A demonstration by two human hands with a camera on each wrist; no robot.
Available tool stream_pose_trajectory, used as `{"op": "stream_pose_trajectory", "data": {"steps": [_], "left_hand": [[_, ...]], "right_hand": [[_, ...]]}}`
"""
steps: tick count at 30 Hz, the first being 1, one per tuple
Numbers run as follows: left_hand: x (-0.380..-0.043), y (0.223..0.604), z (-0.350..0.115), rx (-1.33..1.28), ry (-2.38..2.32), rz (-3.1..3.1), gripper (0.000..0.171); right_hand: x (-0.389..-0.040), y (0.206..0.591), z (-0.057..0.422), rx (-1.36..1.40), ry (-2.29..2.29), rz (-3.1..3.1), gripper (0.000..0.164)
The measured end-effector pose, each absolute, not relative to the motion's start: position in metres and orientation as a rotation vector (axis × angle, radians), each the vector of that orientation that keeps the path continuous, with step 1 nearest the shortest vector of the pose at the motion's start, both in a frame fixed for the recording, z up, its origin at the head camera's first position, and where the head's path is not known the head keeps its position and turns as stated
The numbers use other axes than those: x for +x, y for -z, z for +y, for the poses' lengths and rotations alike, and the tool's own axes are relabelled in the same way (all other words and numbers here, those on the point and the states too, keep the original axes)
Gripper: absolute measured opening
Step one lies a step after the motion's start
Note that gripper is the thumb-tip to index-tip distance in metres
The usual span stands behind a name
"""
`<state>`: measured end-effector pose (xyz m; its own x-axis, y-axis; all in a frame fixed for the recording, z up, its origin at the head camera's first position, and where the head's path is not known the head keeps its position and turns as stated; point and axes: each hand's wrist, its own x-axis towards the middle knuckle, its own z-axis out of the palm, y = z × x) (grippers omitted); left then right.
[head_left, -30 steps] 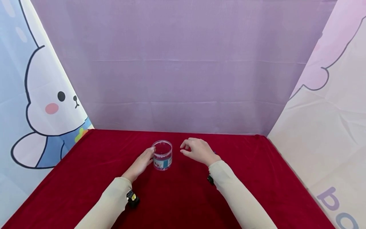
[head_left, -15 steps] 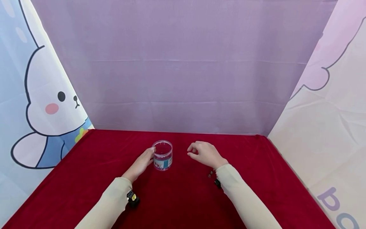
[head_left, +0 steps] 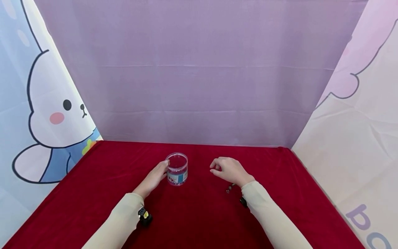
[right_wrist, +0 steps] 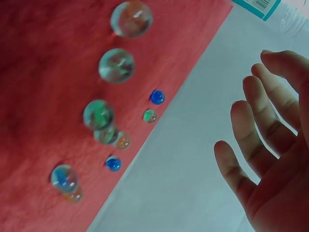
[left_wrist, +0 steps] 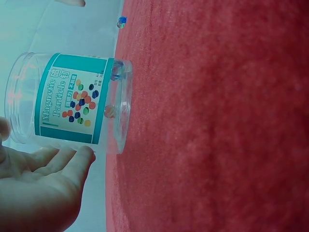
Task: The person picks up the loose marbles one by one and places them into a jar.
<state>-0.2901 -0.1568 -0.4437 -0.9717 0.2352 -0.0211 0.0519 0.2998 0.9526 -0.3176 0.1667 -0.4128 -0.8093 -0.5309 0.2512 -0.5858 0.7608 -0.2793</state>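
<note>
A clear round plastic jar [head_left: 177,178] stands upright without a lid on the red cloth. Its teal-and-white label [left_wrist: 72,96] reads "Magnetic Particle", and a few marbles [left_wrist: 110,111] show near its base. My left hand [head_left: 154,177] rests against the jar's left side, fingers extended, with one fingertip at the rim. To the right, my right hand [head_left: 231,170] hovers over the cloth, fingers loosely bent and holding nothing. Several glass marbles [right_wrist: 99,115] with green, blue and orange swirls lie beside and below it; the forearm partly hides them in the head view.
Red velvet-like cloth [head_left: 192,218] covers the table. A purple curtain [head_left: 199,76] closes off the back, with printed cloth panels [head_left: 351,155] at both sides. A small black camera [head_left: 145,218] is strapped to the left wrist.
My right hand has moved right and slightly toward me, away from the jar, and more marbles now show beside its wrist. The left hand and jar stay put.
</note>
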Motion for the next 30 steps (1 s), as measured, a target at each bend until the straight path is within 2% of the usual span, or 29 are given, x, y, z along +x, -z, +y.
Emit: {"op": "stream_pose_trajectory", "data": {"steps": [30], "left_hand": [[-0.286,0.439,-0.156,0.251,-1.759,2.395,0.063]], "right_hand": [[-0.314,0.431,0.228,0.743,-0.506,-2.873,0.008]]}}
